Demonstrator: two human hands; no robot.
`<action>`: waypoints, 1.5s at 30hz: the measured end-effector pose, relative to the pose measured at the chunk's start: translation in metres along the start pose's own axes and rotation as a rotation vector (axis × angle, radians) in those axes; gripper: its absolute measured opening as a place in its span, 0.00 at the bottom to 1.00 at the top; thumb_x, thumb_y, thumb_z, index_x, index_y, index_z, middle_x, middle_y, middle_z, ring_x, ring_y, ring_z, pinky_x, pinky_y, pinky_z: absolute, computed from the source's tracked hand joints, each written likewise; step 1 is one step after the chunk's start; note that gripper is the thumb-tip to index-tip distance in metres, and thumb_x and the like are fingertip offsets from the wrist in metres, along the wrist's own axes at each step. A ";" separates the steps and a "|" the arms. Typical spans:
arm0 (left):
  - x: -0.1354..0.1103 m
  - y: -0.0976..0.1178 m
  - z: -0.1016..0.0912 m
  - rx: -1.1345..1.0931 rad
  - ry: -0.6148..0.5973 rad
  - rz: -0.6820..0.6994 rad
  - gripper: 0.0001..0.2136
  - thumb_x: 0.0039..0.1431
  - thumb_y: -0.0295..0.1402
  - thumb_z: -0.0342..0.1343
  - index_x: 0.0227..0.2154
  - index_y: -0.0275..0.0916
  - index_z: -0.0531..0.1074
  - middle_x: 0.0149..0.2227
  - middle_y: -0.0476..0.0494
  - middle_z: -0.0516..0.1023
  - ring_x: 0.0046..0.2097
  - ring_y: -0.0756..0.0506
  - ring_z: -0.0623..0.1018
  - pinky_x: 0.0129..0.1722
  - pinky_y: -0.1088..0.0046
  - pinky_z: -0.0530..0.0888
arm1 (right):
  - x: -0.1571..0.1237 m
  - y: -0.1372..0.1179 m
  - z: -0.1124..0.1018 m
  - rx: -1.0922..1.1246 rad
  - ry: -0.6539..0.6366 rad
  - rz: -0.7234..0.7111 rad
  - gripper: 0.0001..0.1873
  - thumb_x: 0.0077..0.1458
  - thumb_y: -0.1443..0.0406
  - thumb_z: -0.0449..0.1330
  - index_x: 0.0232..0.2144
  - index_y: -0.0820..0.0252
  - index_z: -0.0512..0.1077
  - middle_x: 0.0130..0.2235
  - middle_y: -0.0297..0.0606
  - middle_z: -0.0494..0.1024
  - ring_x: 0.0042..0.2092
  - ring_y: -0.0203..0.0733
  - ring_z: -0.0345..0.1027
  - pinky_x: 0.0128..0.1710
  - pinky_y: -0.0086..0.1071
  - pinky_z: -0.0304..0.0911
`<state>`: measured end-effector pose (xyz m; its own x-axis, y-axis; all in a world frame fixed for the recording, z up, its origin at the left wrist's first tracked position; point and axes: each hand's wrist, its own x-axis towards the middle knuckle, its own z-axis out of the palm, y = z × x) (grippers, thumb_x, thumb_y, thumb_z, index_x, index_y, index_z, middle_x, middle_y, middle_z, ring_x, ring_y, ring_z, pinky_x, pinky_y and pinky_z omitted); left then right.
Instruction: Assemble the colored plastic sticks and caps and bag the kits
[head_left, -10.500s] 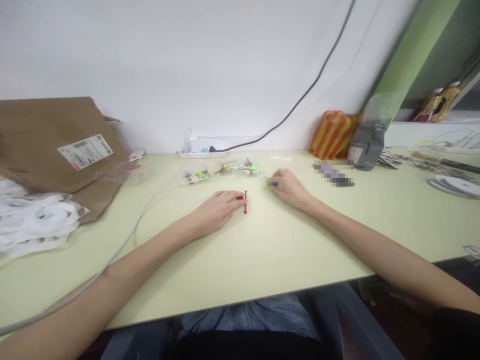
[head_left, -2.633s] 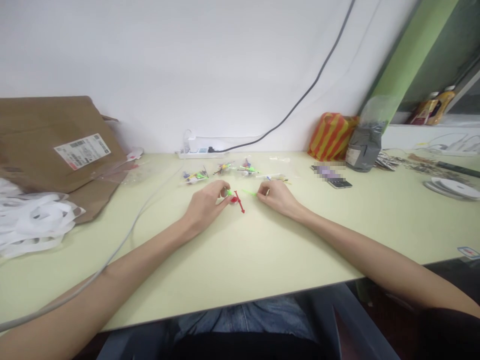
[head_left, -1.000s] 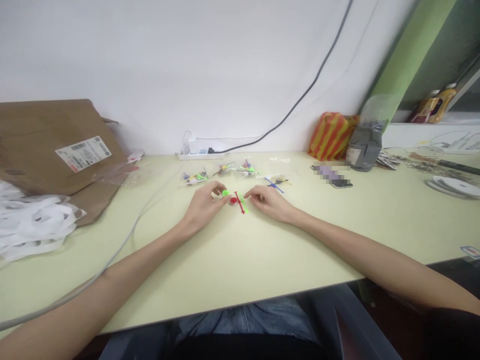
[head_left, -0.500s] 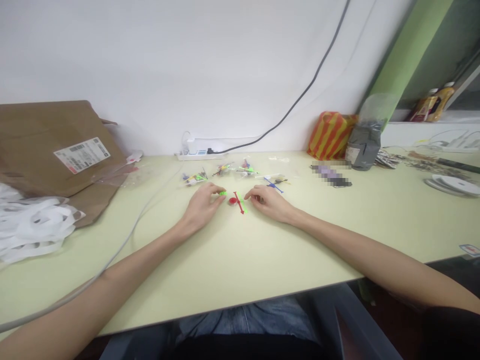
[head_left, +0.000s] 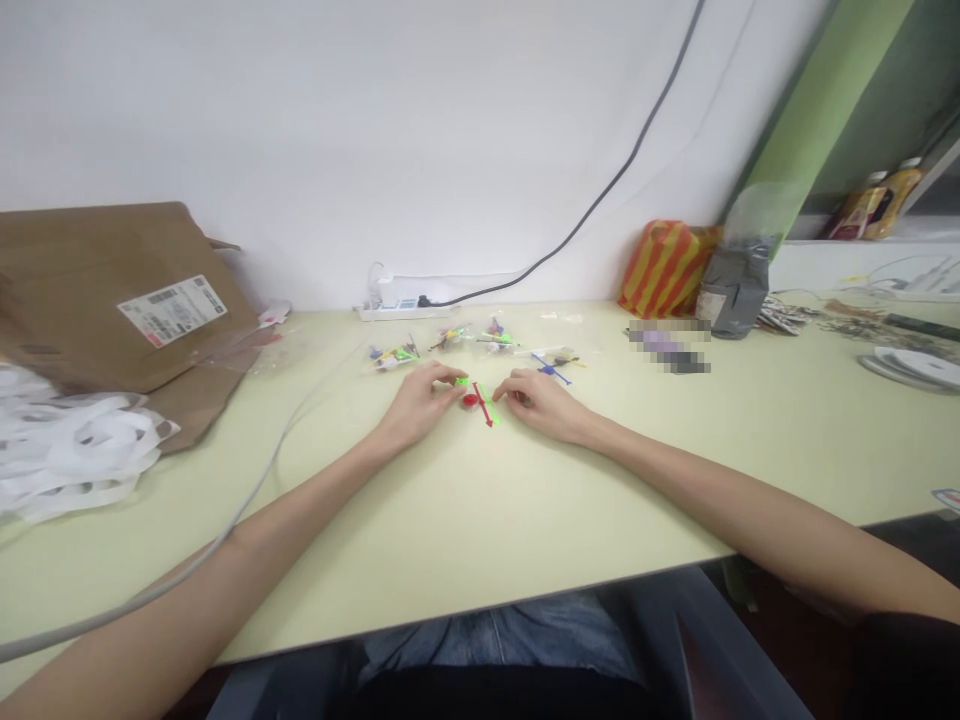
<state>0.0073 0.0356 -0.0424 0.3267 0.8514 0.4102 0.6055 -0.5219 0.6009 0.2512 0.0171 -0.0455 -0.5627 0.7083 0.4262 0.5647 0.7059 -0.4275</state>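
- On the bench (head_left: 480,540), a red arrow (head_left: 484,404) and green arrow (head_left: 493,411) are laid.
- The right hand (head_left: 543,404) is curled beside them; its grip cannot be told.
- By the left hand (head_left: 420,404), a green piece (head_left: 462,382) is pinched beside a red disc (head_left: 469,401).

Arrows (head_left: 483,405) lie between left hand (head_left: 421,403) and right hand (head_left: 541,403).

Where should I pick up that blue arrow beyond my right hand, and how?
I'd pinch the blue arrow at its wider middle, probably from above and the right: it seems to lie flat, slim toward both ends, with yellow and black pieces just behind it and your right hand close on its near left.
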 end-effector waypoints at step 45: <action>-0.027 0.048 -0.003 0.127 -0.025 0.240 0.18 0.66 0.43 0.54 0.55 0.45 0.67 0.52 0.42 0.73 0.55 0.41 0.72 0.57 0.61 0.67 | -0.011 -0.031 -0.014 0.336 0.200 0.110 0.07 0.63 0.60 0.57 0.39 0.55 0.64 0.35 0.35 0.79 0.39 0.40 0.74 0.37 0.30 0.61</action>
<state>0.0254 -0.0131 -0.0223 0.4892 0.7059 0.5123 0.5942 -0.6997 0.3967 0.2485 -0.0126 -0.0258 -0.3629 0.7890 0.4958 0.3677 0.6102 -0.7018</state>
